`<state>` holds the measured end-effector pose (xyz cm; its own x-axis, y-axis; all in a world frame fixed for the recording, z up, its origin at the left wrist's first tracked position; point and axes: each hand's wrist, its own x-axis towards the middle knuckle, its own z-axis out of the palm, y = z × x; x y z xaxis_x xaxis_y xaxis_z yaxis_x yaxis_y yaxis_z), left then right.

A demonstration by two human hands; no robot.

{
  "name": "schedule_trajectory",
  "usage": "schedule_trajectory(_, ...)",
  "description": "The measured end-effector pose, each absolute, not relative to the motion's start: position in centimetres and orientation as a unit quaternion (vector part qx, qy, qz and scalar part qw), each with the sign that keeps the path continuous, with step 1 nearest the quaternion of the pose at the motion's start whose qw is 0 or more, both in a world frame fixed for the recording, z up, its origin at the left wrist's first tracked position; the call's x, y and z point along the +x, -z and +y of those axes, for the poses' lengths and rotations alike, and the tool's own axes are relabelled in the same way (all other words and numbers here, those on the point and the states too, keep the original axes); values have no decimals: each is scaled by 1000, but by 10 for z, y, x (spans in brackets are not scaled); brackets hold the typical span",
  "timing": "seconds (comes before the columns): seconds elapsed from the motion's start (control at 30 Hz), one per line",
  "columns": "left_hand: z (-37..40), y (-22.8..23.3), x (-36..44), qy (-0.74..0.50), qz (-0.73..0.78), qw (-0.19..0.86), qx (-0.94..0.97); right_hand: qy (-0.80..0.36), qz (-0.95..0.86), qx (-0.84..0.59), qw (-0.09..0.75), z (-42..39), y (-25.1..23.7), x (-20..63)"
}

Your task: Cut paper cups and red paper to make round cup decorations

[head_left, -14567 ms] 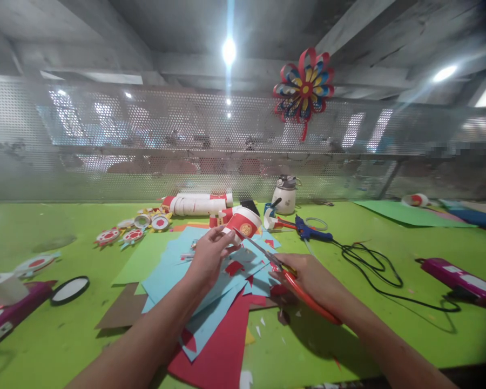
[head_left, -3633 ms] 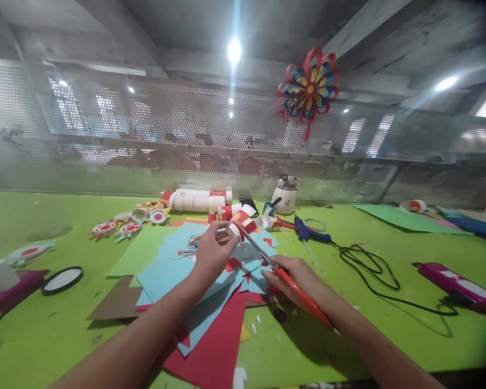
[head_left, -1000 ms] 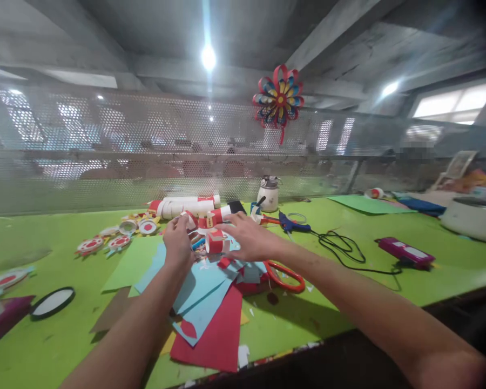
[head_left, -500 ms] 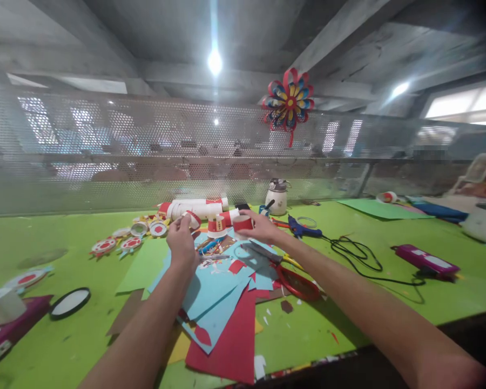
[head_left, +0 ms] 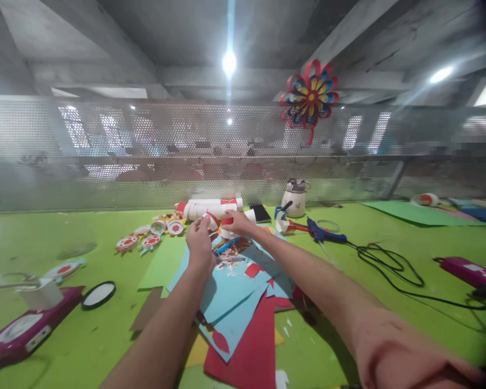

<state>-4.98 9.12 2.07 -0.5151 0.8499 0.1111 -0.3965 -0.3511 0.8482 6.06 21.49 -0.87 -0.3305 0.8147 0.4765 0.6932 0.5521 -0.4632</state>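
Observation:
My left hand (head_left: 201, 243) is closed on a small red-and-white paper piece (head_left: 213, 220), held up at its fingertips. Just to the right, my right hand (head_left: 240, 222) has its fingers around a red-and-white paper cup (head_left: 228, 233), partly hidden by them. Both hands are close together above light blue paper sheets (head_left: 230, 294). A blue tool (head_left: 227, 247) and paper scraps lie under the hands. White rolls with red bands (head_left: 210, 208) rest behind them. A white-and-red paper piece (head_left: 282, 222) sits beside the glue gun (head_left: 319, 231).
Several red-and-white paper flowers (head_left: 149, 243) lie left. Red paper (head_left: 249, 346) is in front. A bottle (head_left: 294, 199) and black phone (head_left: 260, 213) stand or lie behind. The black cord (head_left: 384, 270) loops right. Power strips (head_left: 24, 329) and a round black-rimmed disc (head_left: 99, 295) lie at the sides.
The view has swung left. My right hand has let go of one red-and-white piece, now beside the glue gun, and moved left onto the standing cup. My left hand keeps its piece.

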Motion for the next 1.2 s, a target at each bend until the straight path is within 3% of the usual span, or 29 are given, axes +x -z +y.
schedule_trajectory(0.2, 89, -21, -47, -763, 405, 411, 291, -87, -805, -472, 349, 207, 27, 69)
schedule_trajectory(0.53, 90, -20, -47, -757, 404, 423, 293, 3, -693, -575, 436, 245, -55, 151)
schedule_trajectory(0.83, 89, -17, -44, -745, 406, 438, 299, 58, -601, -653, 457, 244, -33, 156)
schedule_trajectory(1.2, 79, -26, -38, -749, 394, 440, 300, 63, -724, -546, 417, 218, -46, 118)
